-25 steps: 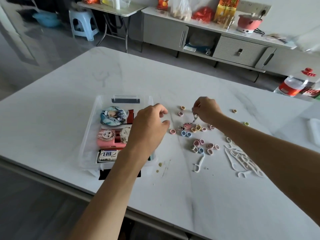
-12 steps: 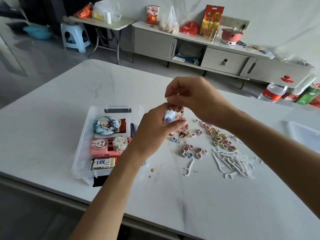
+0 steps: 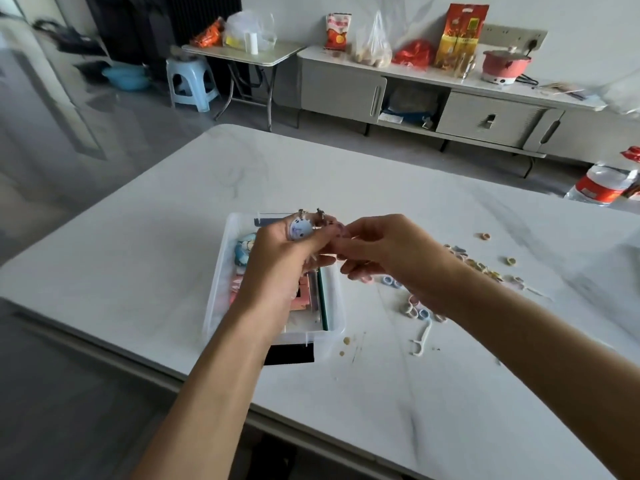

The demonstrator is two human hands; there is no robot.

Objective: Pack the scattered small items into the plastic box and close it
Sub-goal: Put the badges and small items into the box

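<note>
Hovering above the open plastic box [image 3: 221,271], a round pale-blue charm [image 3: 300,229] with two metal clasps sat pinched in the curled fingers of the left hand [image 3: 277,268]; right hand [image 3: 384,251] just beside it, fingertips curled onto a blurred pink charm [image 3: 337,232]; box rested on the white table [image 3: 138,254], holding a badge and flat packets; coloured rings [image 3: 415,308] and a white floss pick [image 3: 420,341] lay scattered right of the box.

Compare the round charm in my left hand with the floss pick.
The round charm is a pale blue disc; the floss pick is white and thin. The left hand holds the round charm above the plastic box; the floss pick lies on the table. Neither is packed yet.
</note>
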